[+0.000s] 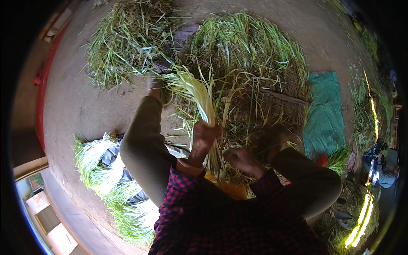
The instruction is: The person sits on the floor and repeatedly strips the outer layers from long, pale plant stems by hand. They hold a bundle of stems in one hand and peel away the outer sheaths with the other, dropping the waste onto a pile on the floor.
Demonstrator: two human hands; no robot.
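My left hand (205, 134) grips a bunch of long, pale stalks (204, 102), perhaps chives. The yellowish leaf ends fan out away from me, and the lower ends hang below the fist between my knees. Close beside the lower ends, on their right, is my right hand (244, 161). It is blurred and its fingers look bent; whether they pinch a stalk I cannot tell. Beyond my hands, a large heap of green stalks (251, 41) with brown, dry matter covers the ground. A yellow-orange cloth or sheet (231, 189) shows partly in front of my body.
Another heap of greens (127, 44) lies at the upper left. Several whitish-green bundles (108, 181) rest beside my left knee. A green sheet (324, 111) is spread to the right, with more greens (339, 161) at its near end. Farther right, a person (384, 173) is partly visible.
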